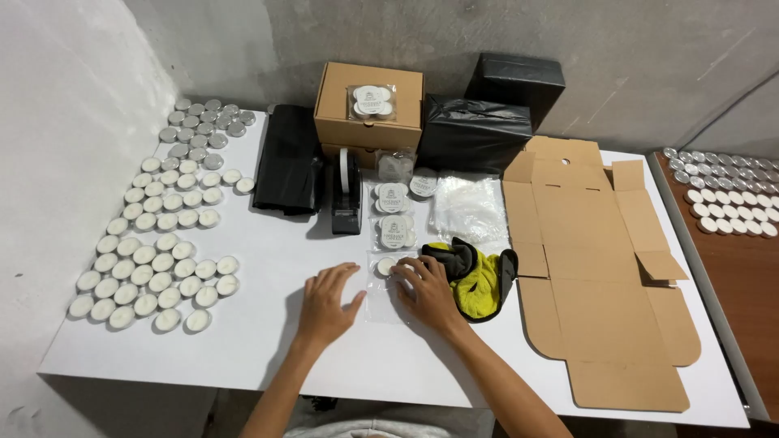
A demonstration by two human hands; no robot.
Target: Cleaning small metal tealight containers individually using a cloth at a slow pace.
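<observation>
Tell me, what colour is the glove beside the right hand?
Yellow and black glove, seen clearly from the head view.

I count two hands, left hand (329, 302) and right hand (426, 292). One tape dispenser (346, 193), one closed brown box (369, 104), one flattened cardboard box (596, 268), two black bags at upper centre (475, 134), one black sheet (286, 169), one yellow-black cloth (475, 276). Three sealed candle packets (393, 215) in a column. Loose tealights (158, 243) at left: too many to count exactly.

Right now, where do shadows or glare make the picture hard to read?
Head view: light even, focus sharp; the left hand and right hand cast soft shadows on the white table; the clear plastic pouch nearly vanishes against it; the glossy black plastic bags show mild glare; edges bend slightly.
</observation>
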